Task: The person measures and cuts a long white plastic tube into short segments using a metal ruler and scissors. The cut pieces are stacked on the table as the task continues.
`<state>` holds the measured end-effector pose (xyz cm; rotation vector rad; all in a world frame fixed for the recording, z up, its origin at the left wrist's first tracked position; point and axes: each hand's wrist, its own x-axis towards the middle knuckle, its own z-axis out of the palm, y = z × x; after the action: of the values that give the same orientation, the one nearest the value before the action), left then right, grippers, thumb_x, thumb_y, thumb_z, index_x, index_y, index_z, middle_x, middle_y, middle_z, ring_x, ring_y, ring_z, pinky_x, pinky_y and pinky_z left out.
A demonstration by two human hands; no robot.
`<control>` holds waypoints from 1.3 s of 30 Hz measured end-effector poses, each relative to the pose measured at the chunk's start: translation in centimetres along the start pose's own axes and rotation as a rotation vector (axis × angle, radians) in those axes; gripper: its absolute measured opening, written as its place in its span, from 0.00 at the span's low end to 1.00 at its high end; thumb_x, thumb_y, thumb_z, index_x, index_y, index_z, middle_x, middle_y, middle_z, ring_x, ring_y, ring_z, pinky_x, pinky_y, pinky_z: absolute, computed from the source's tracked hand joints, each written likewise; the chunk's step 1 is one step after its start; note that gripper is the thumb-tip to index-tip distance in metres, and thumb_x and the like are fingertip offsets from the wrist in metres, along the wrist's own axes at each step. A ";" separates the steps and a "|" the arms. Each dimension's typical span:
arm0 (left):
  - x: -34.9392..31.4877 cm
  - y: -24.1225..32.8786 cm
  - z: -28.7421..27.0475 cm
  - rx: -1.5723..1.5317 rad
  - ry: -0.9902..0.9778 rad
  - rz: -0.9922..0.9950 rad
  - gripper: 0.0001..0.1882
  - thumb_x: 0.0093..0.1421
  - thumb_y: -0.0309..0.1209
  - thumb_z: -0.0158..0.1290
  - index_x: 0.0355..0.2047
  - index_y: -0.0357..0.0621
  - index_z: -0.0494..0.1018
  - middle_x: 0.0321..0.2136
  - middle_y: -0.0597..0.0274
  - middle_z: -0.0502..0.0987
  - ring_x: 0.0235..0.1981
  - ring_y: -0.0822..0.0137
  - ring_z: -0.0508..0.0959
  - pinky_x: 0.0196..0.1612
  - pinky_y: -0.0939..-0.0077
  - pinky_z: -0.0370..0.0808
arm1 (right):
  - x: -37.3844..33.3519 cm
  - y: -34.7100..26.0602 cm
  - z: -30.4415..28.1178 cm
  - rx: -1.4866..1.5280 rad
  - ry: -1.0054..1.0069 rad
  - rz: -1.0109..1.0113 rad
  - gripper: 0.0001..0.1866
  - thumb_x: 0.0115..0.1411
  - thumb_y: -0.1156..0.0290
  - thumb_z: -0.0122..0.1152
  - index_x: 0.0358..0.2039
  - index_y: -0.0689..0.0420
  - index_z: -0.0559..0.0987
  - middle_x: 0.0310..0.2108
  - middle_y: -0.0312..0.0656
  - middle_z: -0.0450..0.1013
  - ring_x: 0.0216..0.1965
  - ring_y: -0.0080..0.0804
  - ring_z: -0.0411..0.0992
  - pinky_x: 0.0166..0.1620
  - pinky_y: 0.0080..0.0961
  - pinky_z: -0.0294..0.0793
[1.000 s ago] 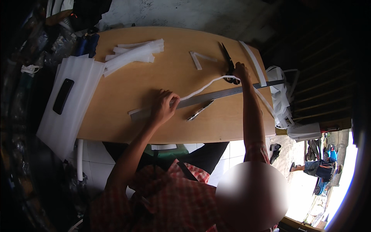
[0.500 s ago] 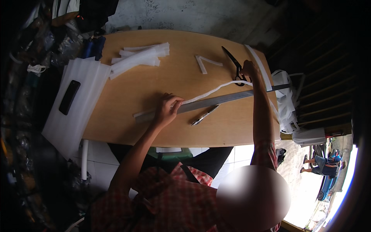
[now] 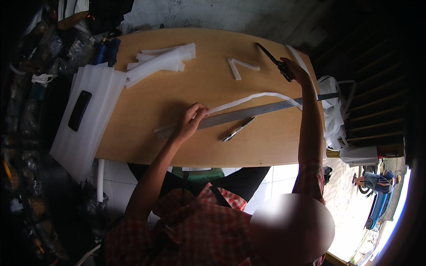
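In a pinch, my left hand [image 3: 190, 122] holds the end of a narrow white strip [image 3: 255, 96], above the left part of a long metal ruler [image 3: 248, 114]. The strip arches rightward over the ruler and passes behind my right forearm. My right hand [image 3: 293, 71] is closed round the handles of black scissors [image 3: 270, 55] at the table's far right, their blades pointing away to the left. A pen [image 3: 238, 129] lies on the near side of the ruler. A short folded white strip [image 3: 233, 69] rests left of the scissors.
Stacked white foam pieces [image 3: 162, 62] lie at the table's far left. Larger white sheets [image 3: 100, 102] with a black phone [image 3: 80, 111] on them overhang the left edge. Tangled white strips [image 3: 332, 115] hang off the right edge, beside another flat strip [image 3: 298, 57].
My right hand has taken hold of the scissors and shifted slightly outward with them. The strip's right part has moved rightward and bows more. My left hand stays nearly in place.
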<state>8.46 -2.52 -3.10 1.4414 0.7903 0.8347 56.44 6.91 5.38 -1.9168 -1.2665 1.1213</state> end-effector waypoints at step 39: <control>-0.7 3.5 1.2 0.009 0.031 -0.104 0.11 0.69 0.33 0.55 0.35 0.37 0.79 0.21 0.74 0.71 0.25 0.83 0.68 0.28 0.84 0.63 | -35.1 4.9 27.5 0.476 -0.167 -0.053 0.59 0.35 0.36 0.84 0.58 0.63 0.68 0.42 0.47 0.77 0.41 0.29 0.75 0.44 0.29 0.76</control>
<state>9.10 -3.87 0.34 1.3863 0.8858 0.7758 27.53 -26.96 -0.24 -1.4535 -1.0100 1.4289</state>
